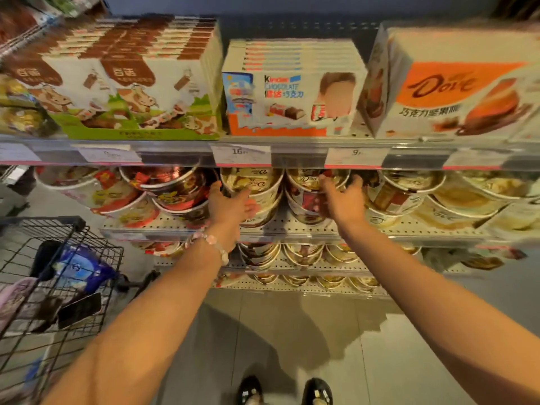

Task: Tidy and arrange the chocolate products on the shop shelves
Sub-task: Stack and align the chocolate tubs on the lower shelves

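Chocolate tubs (251,182) are sitting stacked in rows on the middle shelf (292,226), just below the centre of the frame, under the strip of price tags (241,155). The left hand (230,206) is reaching in at the centre and resting against the side of a cream-and-gold tub stack, fingers spread and fairly straight, thumb up beside the tub to its left. A bead bracelet (211,242) is circling that wrist. The right hand (342,197) is reaching in just right of centre, its fingers curling over the rim of the neighbouring tub stack (309,194) and gripping it from the right side. The image is blurring there, so the exact finger contact is hard to tell.

Across the top of the frame, the upper shelf is carrying boxed chocolate: brown-and-white cow-print boxes (131,83) at upper left, Kinder boxes (292,92) in the middle, and a Dove box (455,92) at upper right. More tubs are showing on the lower shelves below the arms. A wire basket (58,276) holding packets is standing at lower left, and two dark shoes (286,390) are showing on the floor at bottom centre.
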`<action>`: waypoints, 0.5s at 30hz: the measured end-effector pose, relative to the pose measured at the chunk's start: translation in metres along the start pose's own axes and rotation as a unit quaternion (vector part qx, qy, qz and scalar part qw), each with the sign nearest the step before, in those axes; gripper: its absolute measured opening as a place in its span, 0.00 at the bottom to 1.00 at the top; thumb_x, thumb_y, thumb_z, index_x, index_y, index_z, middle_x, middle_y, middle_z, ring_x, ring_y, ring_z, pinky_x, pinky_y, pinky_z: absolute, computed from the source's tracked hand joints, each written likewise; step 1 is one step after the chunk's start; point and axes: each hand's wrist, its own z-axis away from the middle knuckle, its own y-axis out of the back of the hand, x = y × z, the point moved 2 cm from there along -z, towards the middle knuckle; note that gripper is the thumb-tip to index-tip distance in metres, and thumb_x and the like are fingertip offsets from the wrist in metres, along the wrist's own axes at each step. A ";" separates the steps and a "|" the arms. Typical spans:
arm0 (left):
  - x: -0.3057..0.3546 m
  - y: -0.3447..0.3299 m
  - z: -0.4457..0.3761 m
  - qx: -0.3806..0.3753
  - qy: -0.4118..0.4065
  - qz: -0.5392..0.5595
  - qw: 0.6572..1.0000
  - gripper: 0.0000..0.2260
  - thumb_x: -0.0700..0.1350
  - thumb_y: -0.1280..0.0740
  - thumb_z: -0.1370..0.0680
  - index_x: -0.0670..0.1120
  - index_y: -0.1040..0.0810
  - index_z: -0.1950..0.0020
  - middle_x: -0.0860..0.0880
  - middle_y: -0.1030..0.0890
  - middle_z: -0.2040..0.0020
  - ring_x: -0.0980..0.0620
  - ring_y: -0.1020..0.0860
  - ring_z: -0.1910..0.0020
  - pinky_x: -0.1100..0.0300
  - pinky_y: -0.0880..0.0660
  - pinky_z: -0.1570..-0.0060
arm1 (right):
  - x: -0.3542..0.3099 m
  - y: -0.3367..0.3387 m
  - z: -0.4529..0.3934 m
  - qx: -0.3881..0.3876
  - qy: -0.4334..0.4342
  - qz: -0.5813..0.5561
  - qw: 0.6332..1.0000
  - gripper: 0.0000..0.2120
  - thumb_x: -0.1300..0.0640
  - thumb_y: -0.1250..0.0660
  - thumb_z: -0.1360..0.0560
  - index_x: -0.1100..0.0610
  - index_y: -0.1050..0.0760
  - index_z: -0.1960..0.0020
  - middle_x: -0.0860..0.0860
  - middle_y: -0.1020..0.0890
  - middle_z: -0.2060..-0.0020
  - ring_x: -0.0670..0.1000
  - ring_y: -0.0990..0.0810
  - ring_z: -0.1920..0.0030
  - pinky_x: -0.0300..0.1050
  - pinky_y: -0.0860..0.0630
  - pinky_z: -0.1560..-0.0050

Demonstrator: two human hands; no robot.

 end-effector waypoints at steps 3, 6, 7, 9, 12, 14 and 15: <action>0.001 -0.001 0.000 0.009 -0.005 -0.017 1.000 0.28 0.35 0.35 0.23 0.41 0.44 0.27 0.38 0.21 0.60 0.53 0.19 0.74 0.63 0.22 0.72 | 0.002 -0.002 -0.007 -0.024 -0.025 0.021 0.999 0.27 0.56 0.33 0.26 0.60 0.41 0.32 0.60 0.23 0.42 0.62 0.22 0.45 0.62 0.24 0.45; 0.005 0.003 -0.007 0.023 -0.007 -0.049 0.998 0.21 0.33 0.36 0.24 0.40 0.36 0.33 0.43 0.22 0.64 0.56 0.21 0.76 0.64 0.22 0.73 | 0.005 0.004 -0.012 -0.040 -0.036 0.008 0.999 0.21 0.61 0.37 0.25 0.58 0.38 0.34 0.59 0.21 0.45 0.60 0.20 0.49 0.61 0.23 0.46; 0.006 0.005 -0.011 0.028 -0.006 -0.071 0.997 0.19 0.33 0.37 0.24 0.39 0.34 0.34 0.44 0.22 0.65 0.57 0.23 0.78 0.65 0.24 0.74 | 0.004 0.007 -0.014 -0.046 -0.037 -0.001 0.998 0.19 0.62 0.38 0.25 0.57 0.36 0.35 0.59 0.20 0.48 0.58 0.19 0.53 0.57 0.21 0.49; 0.008 0.012 -0.020 0.035 0.000 -0.119 0.992 0.16 0.35 0.38 0.23 0.41 0.32 0.36 0.44 0.23 0.67 0.58 0.27 0.81 0.67 0.31 0.80 | 0.002 0.014 -0.019 -0.056 -0.033 0.001 0.998 0.16 0.63 0.40 0.24 0.56 0.34 0.37 0.55 0.20 0.58 0.51 0.20 0.66 0.44 0.20 0.66; 0.012 0.021 -0.033 0.024 0.011 -0.178 0.984 0.14 0.37 0.41 0.22 0.41 0.31 0.37 0.43 0.24 0.70 0.59 0.34 0.86 0.70 0.42 0.84 | -0.001 0.024 -0.034 -0.066 -0.034 0.038 0.997 0.12 0.62 0.41 0.23 0.57 0.29 0.41 0.53 0.24 0.61 0.48 0.28 0.70 0.38 0.33 0.74; 0.016 0.026 -0.042 0.019 0.012 -0.195 0.981 0.13 0.37 0.41 0.23 0.41 0.28 0.39 0.46 0.25 0.74 0.59 0.37 0.86 0.69 0.43 0.84 | -0.001 0.028 -0.046 -0.071 -0.034 0.049 0.996 0.10 0.60 0.42 0.23 0.56 0.28 0.43 0.53 0.24 0.59 0.51 0.27 0.65 0.42 0.29 0.67; 0.016 0.027 -0.045 0.022 0.013 -0.203 0.979 0.12 0.37 0.40 0.23 0.41 0.26 0.41 0.47 0.26 0.75 0.58 0.37 0.85 0.67 0.42 0.83 | -0.001 0.029 -0.050 -0.075 -0.033 0.057 0.995 0.11 0.60 0.42 0.22 0.56 0.28 0.41 0.54 0.24 0.56 0.52 0.26 0.60 0.45 0.27 0.62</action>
